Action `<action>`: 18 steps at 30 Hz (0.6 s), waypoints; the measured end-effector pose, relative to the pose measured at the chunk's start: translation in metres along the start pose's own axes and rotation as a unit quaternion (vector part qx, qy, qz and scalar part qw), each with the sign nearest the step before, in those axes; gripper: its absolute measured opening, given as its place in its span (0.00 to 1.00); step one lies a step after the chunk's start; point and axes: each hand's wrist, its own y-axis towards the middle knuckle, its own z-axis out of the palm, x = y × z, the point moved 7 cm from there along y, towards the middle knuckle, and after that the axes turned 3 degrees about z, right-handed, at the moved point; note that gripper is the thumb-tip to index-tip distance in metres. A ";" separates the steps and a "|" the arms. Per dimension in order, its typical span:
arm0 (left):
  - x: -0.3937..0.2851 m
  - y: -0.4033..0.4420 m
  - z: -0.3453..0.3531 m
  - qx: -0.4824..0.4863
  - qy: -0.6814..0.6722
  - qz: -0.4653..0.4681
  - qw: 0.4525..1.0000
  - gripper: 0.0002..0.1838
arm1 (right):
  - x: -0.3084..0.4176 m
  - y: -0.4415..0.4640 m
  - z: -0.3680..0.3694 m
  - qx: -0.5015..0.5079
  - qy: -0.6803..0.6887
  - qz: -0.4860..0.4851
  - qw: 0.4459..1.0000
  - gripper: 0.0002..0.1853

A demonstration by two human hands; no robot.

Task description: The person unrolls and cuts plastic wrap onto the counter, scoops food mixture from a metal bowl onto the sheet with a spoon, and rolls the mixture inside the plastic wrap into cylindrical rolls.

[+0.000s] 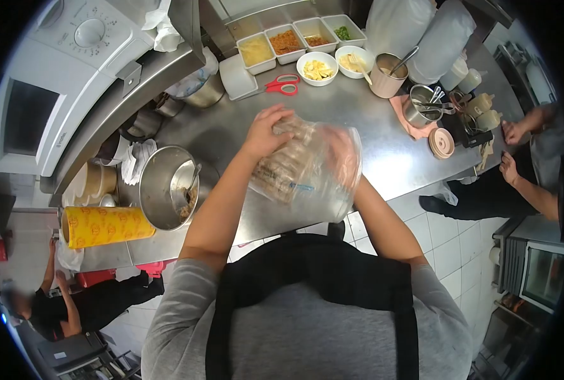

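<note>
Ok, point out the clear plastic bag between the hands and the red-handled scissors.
Clear plastic bag [302, 166]: head view, on its middle.
Red-handled scissors [274, 85]: head view, base of the handles.

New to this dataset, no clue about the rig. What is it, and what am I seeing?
No robot here: these are a person's bare hands. The single picture comes from a camera worn on the head, looking forward and down. The left hand holds a clear plastic bag with brown contents, possibly sliced bread; the right hand, blurred, shows through the plastic. The steel counter carries a large metal bowl, a yellow roll, red-handled scissors, white food trays and two white bowls, among other things. Other people appear at both sides.
</note>
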 end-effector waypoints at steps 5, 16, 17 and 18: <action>-0.002 -0.006 0.010 0.017 0.049 0.015 0.999 0.22 | -0.009 -0.020 -0.008 -0.026 0.042 0.060 0.997 0.19; -0.041 -0.008 0.020 0.129 0.245 0.015 0.961 0.29 | -0.008 -0.002 -0.018 -0.083 -0.048 0.105 0.990 0.13; -0.042 -0.008 0.025 0.124 0.233 0.033 0.964 0.30 | -0.006 -0.001 -0.013 -0.082 -0.090 0.035 0.992 0.13; -0.045 -0.010 0.034 0.121 0.220 0.050 0.967 0.30 | -0.001 -0.004 -0.004 -0.080 -0.132 -0.034 0.987 0.14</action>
